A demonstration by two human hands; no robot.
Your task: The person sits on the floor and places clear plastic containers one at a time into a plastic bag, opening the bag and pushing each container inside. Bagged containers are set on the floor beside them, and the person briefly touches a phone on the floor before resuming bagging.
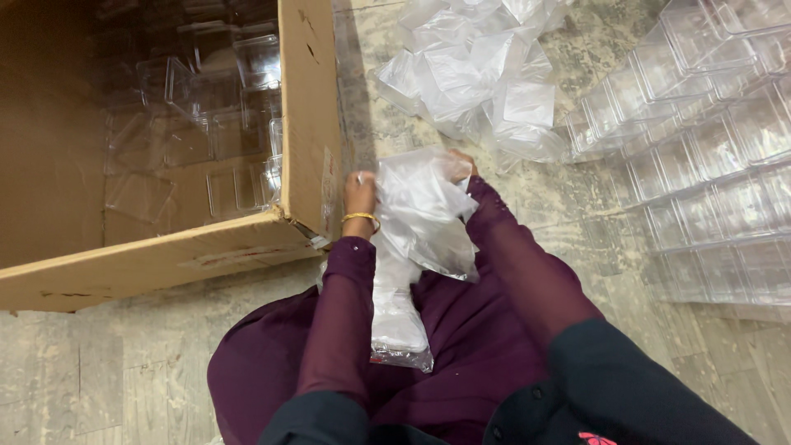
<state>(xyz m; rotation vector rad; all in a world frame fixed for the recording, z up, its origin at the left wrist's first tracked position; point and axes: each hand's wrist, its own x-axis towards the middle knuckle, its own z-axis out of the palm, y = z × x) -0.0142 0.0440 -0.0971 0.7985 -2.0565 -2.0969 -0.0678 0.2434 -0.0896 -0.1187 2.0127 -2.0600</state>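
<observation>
My left hand (360, 191) and my right hand (461, 166) both grip a clear plastic bag (420, 210) with a transparent box inside, held above my lap. The left hand holds its left edge and wears a gold bangle. Fingers of the right hand curl over the bag's top right corner. A stack of flat clear plastic bags (397, 317) lies on my lap under the held one.
A large open cardboard box (306, 124) with several clear plastic boxes inside stands at the left. A pile of bagged boxes (478, 70) lies on the floor ahead. Rows of stacked transparent boxes (709, 165) fill the right side.
</observation>
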